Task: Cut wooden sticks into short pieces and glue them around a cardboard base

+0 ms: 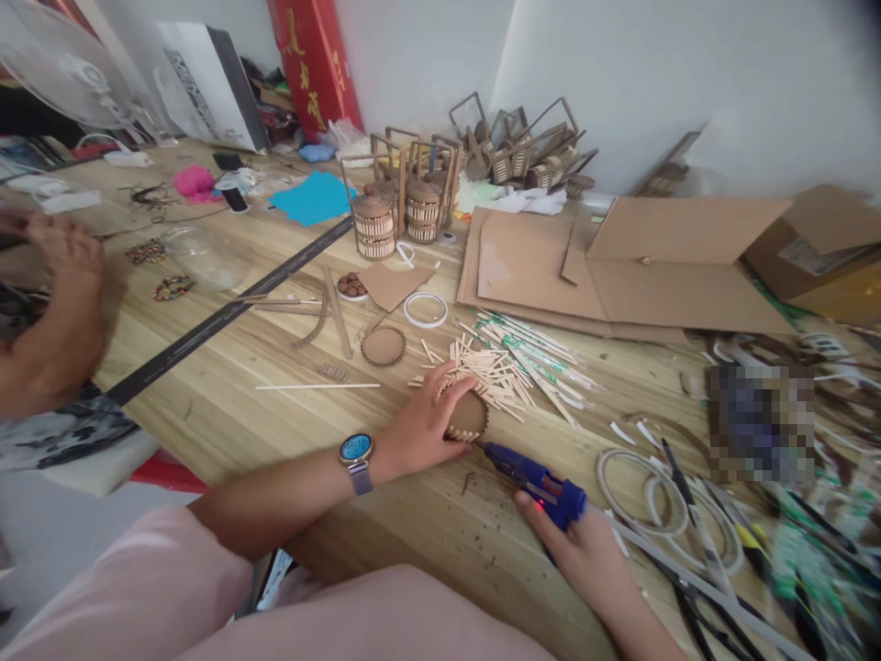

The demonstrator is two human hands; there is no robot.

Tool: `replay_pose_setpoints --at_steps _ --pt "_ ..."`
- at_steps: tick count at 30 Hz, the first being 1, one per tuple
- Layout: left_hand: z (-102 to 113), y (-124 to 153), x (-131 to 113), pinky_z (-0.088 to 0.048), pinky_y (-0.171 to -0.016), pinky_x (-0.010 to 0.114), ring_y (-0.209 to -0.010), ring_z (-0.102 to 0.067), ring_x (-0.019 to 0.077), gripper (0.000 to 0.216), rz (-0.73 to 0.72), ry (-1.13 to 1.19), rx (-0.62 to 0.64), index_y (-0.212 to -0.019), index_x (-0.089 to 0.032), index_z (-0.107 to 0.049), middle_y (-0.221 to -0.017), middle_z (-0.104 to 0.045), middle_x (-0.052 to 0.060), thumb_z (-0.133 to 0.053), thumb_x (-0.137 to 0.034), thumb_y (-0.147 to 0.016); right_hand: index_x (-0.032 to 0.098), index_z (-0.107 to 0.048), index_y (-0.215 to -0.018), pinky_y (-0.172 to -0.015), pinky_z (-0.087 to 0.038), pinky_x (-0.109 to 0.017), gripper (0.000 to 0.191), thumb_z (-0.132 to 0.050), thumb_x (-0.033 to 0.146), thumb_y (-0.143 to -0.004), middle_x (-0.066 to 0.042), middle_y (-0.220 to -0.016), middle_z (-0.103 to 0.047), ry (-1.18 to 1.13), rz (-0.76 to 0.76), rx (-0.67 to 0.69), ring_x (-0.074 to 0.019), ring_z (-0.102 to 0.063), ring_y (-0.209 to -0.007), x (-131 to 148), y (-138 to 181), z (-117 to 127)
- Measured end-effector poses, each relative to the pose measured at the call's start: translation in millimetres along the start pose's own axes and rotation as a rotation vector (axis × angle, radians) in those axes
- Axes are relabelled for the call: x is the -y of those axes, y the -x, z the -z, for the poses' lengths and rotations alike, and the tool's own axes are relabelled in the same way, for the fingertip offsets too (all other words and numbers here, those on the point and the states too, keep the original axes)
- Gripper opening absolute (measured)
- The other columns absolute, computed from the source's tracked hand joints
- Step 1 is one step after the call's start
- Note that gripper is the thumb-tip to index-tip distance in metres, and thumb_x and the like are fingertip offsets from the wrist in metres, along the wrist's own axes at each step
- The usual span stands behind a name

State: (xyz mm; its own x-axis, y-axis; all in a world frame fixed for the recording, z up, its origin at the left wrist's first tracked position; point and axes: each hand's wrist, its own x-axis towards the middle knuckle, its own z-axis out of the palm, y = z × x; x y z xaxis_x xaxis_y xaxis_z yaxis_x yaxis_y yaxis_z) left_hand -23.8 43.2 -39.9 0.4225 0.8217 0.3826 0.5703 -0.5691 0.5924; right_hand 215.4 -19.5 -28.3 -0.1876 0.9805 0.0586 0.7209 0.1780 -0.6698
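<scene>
My left hand, with a blue-faced watch on its wrist, grips a round cardboard disc edged with short wooden sticks, holding it on the wooden table. My right hand is wrapped round a blue glue gun. The gun's nozzle points left and touches the lower edge of the disc. A loose pile of short wooden sticks lies just behind the disc.
Another cardboard disc and a white ring lie beyond. Finished stick baskets stand at the back, flattened cardboard to the right. Rings, scissors and clutter fill the right side. Another person's hand is at the left.
</scene>
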Motion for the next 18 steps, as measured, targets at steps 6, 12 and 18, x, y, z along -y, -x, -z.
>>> replay_pose_setpoints --at_steps 6,12,18 --pt "1.0 -0.7 -0.9 -0.031 -0.113 0.06 -0.142 -0.025 0.0374 0.098 0.013 0.005 0.01 -0.146 -0.026 -0.018 -0.149 -0.021 0.022 -0.081 -0.019 -0.071 0.02 -0.07 -0.081 -0.067 -0.059 -0.037 0.039 -0.05 0.053 -0.084 -0.008 -0.077 -0.076 0.009 -0.011 0.022 -0.0278 -0.072 -0.072 3.1 -2.2 3.1" --pt "3.0 -1.6 -2.9 -0.031 -0.113 0.06 -0.142 -0.025 0.0381 0.099 0.034 0.009 0.023 -0.146 -0.026 -0.019 -0.148 -0.021 0.022 -0.081 -0.02 -0.07 0.02 -0.07 -0.082 -0.069 -0.059 -0.036 0.037 -0.05 0.051 -0.084 -0.009 -0.079 -0.077 0.001 -0.01 0.033 -0.0278 -0.072 -0.075 5.0 -3.8 3.0" --pt "2.0 -1.8 -2.0 -0.03 -0.113 0.06 -0.142 -0.026 0.0383 0.099 0.021 0.004 0.015 -0.146 -0.024 -0.019 -0.148 -0.022 0.023 -0.081 -0.019 -0.07 0.021 -0.071 -0.082 -0.069 -0.058 -0.036 0.037 -0.05 0.051 -0.083 -0.008 -0.079 -0.077 0.016 -0.028 0.031 -0.0282 -0.072 -0.075 3.6 -3.1 2.6"
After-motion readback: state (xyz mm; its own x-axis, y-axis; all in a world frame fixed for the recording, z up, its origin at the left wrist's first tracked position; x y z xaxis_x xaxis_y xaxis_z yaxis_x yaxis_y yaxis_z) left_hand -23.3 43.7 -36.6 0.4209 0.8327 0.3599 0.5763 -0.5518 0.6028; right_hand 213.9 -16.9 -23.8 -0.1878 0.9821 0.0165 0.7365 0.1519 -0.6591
